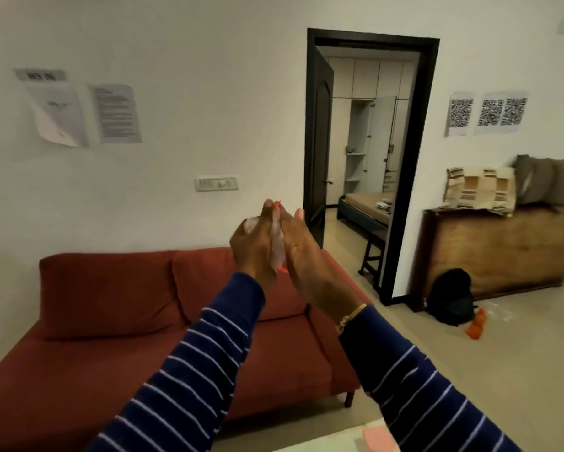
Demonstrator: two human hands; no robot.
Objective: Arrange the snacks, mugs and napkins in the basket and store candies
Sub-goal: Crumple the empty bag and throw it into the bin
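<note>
Both my hands are raised at chest height in front of the red sofa, palms pressed toward each other. Between them sits a pale, translucent packet [278, 252] with orange-red bits showing at its top and bottom; what it is I cannot tell. My left hand [251, 246] curls round its left side, with a crinkled clear bit showing above the knuckles. My right hand [303, 256] lies flat against its right side, fingers straight. No basket, mugs, napkins or snacks are in view.
The red sofa [117, 337] fills the left and middle. An open dark-framed doorway [372, 158] leads to a bedroom. At the right stands a wooden cabinet [495, 249] with cushions, a black backpack [450, 296] and an orange bottle [476, 326] on the floor. A pale table corner with a pink item [378, 438] shows at the bottom.
</note>
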